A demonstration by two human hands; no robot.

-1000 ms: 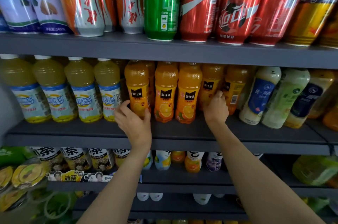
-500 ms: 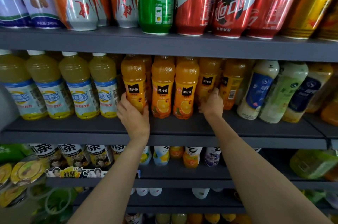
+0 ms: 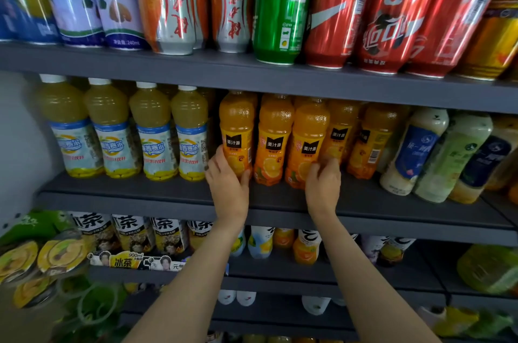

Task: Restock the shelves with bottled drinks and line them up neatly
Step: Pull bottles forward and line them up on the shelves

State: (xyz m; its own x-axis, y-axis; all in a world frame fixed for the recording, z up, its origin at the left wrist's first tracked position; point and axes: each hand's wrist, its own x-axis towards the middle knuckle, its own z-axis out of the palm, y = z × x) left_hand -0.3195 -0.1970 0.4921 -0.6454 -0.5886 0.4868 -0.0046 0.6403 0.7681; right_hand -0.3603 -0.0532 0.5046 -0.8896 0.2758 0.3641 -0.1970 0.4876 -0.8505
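Several orange juice bottles stand in a row on the grey middle shelf. My left hand grips the base of the leftmost orange bottle, fingers round its left side and thumb on its front. My right hand holds the lower part of the third orange bottle, its fingers curled into the gap next to the fourth bottle. The second orange bottle stands between my hands, untouched. A fifth orange bottle stands further right, turned barcode outward.
Yellow drinks with white caps line the shelf to the left. Pale milk-tea bottles lean at the right. Cans fill the top shelf just above the bottle caps. Tea bottles stand on the shelf below.
My right hand has shifted from the fourth orange bottle to the third, nearer the shelf's front edge. My left hand stays on the leftmost orange bottle.
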